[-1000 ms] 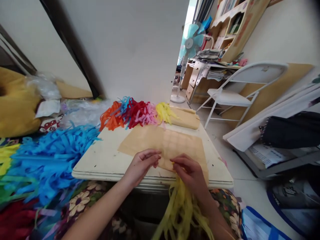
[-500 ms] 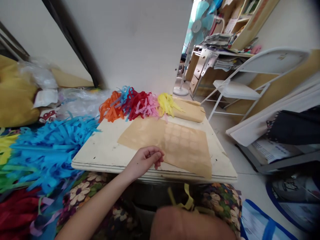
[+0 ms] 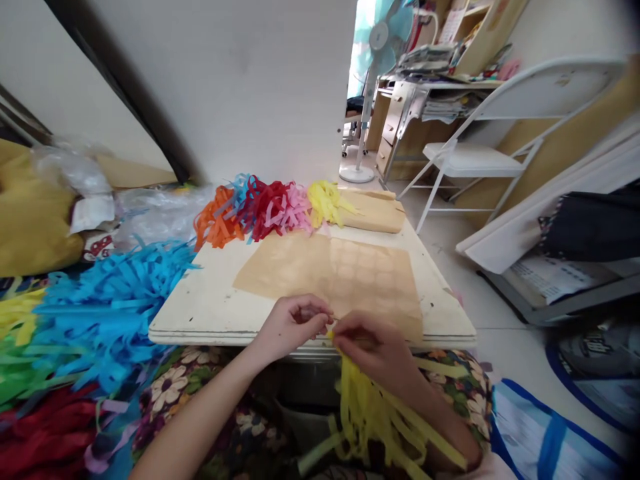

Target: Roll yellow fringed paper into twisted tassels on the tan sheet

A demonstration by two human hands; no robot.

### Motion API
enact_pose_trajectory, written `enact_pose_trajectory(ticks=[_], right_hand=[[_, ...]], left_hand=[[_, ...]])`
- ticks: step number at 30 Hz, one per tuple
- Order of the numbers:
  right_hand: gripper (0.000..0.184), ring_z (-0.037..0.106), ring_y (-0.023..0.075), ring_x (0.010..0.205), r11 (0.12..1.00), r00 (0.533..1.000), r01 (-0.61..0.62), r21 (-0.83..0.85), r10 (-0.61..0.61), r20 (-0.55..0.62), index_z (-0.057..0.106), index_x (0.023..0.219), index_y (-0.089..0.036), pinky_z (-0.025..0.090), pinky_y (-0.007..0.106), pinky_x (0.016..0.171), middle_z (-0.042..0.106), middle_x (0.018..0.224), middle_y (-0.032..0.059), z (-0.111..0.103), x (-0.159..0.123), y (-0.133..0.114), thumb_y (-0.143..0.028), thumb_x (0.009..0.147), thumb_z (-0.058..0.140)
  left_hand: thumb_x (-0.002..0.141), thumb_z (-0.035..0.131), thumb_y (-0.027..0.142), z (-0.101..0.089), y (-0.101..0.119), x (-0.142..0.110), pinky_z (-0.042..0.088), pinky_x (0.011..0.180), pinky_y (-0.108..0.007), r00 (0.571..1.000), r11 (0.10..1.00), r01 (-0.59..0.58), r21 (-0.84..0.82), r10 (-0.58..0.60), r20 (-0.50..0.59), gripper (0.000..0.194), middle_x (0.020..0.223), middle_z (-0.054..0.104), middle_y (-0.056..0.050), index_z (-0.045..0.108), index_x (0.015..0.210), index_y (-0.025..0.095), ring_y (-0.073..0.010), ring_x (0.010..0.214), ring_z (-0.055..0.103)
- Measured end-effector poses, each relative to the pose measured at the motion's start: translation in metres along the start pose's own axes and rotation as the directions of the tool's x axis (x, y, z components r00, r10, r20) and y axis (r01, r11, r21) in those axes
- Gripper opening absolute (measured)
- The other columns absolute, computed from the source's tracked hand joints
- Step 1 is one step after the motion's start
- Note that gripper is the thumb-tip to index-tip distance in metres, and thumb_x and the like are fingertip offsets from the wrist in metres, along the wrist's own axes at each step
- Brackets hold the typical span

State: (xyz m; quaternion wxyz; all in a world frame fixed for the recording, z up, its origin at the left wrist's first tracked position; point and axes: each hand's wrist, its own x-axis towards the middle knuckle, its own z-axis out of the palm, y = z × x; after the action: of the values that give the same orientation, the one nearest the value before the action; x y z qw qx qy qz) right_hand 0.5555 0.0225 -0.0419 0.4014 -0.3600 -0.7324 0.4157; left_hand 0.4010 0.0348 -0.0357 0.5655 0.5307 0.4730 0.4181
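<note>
My right hand (image 3: pixel 373 340) pinches the top of a yellow paper-strip tassel (image 3: pixel 370 413), whose strips hang down over my lap. Close beside it, over the table's near edge, my left hand (image 3: pixel 297 327) has thumb and fingertips pressed together. A thin line shows between the two sets of fingertips, too small to name. Beneath and beyond the hands lies a flat sheet of brown paper (image 3: pixel 370 267) on the cream table (image 3: pixel 200 300). Along the table's far side sit orange (image 3: pixel 219 217), red (image 3: pixel 267 210), pink (image 3: pixel 296 208) and yellow (image 3: pixel 325 202) tassels, plus some blue strips.
A folded brown paper piece (image 3: pixel 375 210) lies at the table's far right. Piles of blue strips (image 3: pixel 115 300) and dark red ones (image 3: pixel 50 433) spread at the left. A white folding chair (image 3: pixel 475 160) and a fan (image 3: pixel 380 37) stand beyond.
My right hand has risen from the lower edge to meet my left, bringing the yellow tassel into view. My left hand stays about where it was; the view has shifted slightly.
</note>
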Motion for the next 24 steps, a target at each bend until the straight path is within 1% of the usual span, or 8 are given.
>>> enact_pose_trajectory(ticks=[2, 3, 7, 10, 13, 17, 19, 24], right_hand=[[0.002, 0.055, 0.0076, 0.058, 0.995, 0.985, 0.031, -0.094, -0.047, -0.169, 0.054, 0.071, -0.016, 0.046, 0.016, 0.052, 0.057, 0.065, -0.0007, 0.003, 0.002, 0.003, -0.017, 0.072, 0.052], [0.002, 0.054, 0.0073, 0.056, 0.990, 0.976, 0.048, -0.134, -0.075, -0.204, 0.054, 0.070, -0.016, 0.045, 0.016, 0.051, 0.056, 0.064, -0.0008, 0.004, 0.003, 0.004, -0.016, 0.072, 0.052], [0.003, 0.053, 0.0066, 0.054, 0.973, 0.962, 0.129, -0.193, -0.170, -0.212, 0.053, 0.069, -0.016, 0.044, 0.015, 0.050, 0.055, 0.061, -0.0013, 0.006, 0.006, 0.008, -0.014, 0.071, 0.051], [0.004, 0.053, 0.0068, 0.054, 0.966, 0.953, 0.155, -0.209, -0.201, -0.225, 0.053, 0.069, -0.016, 0.044, 0.016, 0.049, 0.055, 0.061, -0.0009, 0.006, 0.006, 0.008, -0.013, 0.071, 0.051], [0.005, 0.052, 0.0076, 0.054, 0.957, 0.947, 0.176, -0.231, -0.229, -0.227, 0.053, 0.068, -0.016, 0.043, 0.017, 0.048, 0.055, 0.062, 0.0005, 0.006, 0.006, 0.008, -0.012, 0.071, 0.051], [0.009, 0.052, 0.0084, 0.058, 0.948, 0.941, 0.229, -0.222, -0.274, -0.197, 0.051, 0.065, -0.016, 0.042, 0.018, 0.051, 0.055, 0.066, 0.0018, 0.006, 0.006, 0.008, -0.009, 0.070, 0.050], [0.010, 0.052, 0.0084, 0.059, 0.959, 0.950, 0.215, -0.183, -0.249, -0.188, 0.050, 0.063, -0.016, 0.042, 0.017, 0.050, 0.055, 0.067, 0.0018, 0.007, 0.006, 0.009, -0.008, 0.069, 0.050], [0.009, 0.052, 0.0085, 0.052, 0.995, 0.981, 0.074, -0.061, -0.083, -0.176, 0.049, 0.061, -0.016, 0.043, 0.017, 0.046, 0.054, 0.060, 0.0006, 0.011, 0.007, 0.013, -0.010, 0.068, 0.050]], left_hand=[[0.055, 0.062, 0.023, -0.001, 0.001, 0.001, 0.040, 0.042, -0.017, 1.000, 1.000, 0.018, -0.024, -0.018, 0.013, 0.014, 0.049, 0.056, 0.002, 0.058, 0.065, 0.013, -0.0068, 0.043, 0.049], [0.055, 0.063, 0.022, -0.001, 0.001, 0.001, 0.039, 0.041, -0.016, 1.000, 0.999, 0.020, -0.037, -0.020, 0.017, 0.014, 0.047, 0.055, 0.002, 0.058, 0.065, 0.013, -0.0063, 0.041, 0.048], [0.054, 0.063, 0.021, 0.000, 0.000, 0.001, 0.039, 0.039, -0.015, 1.000, 0.999, 0.014, -0.042, -0.014, 0.002, 0.014, 0.047, 0.055, 0.003, 0.058, 0.065, 0.013, -0.0050, 0.038, 0.047], [0.055, 0.063, 0.022, 0.000, 0.000, 0.001, 0.039, 0.039, -0.015, 1.000, 1.000, 0.008, -0.016, -0.008, -0.008, 0.015, 0.047, 0.055, 0.002, 0.059, 0.065, 0.012, -0.0049, 0.039, 0.047], [0.058, 0.062, 0.024, -0.002, -0.002, 0.000, 0.040, 0.040, -0.015, 1.000, 1.000, -0.010, -0.010, 0.010, 0.012, 0.016, 0.049, 0.056, 0.002, 0.060, 0.068, 0.011, -0.0046, 0.040, 0.047], [0.062, 0.061, 0.027, -0.004, -0.005, 0.000, 0.040, 0.041, -0.015, 0.999, 0.999, -0.036, -0.002, 0.036, 0.024, 0.017, 0.048, 0.056, 0.001, 0.062, 0.068, 0.011, -0.0053, 0.040, 0.048], [0.062, 0.061, 0.026, -0.004, -0.006, 0.001, 0.040, 0.042, -0.015, 0.999, 0.999, -0.049, 0.010, 0.049, 0.016, 0.016, 0.046, 0.056, 0.002, 0.063, 0.068, 0.011, -0.0052, 0.041, 0.047], [0.060, 0.062, 0.023, -0.002, -0.005, 0.002, 0.041, 0.043, -0.014, 0.998, 0.998, -0.055, -0.012, 0.055, -0.005, 0.014, 0.050, 0.059, 0.001, 0.064, 0.066, 0.012, -0.0051, 0.043, 0.049]])
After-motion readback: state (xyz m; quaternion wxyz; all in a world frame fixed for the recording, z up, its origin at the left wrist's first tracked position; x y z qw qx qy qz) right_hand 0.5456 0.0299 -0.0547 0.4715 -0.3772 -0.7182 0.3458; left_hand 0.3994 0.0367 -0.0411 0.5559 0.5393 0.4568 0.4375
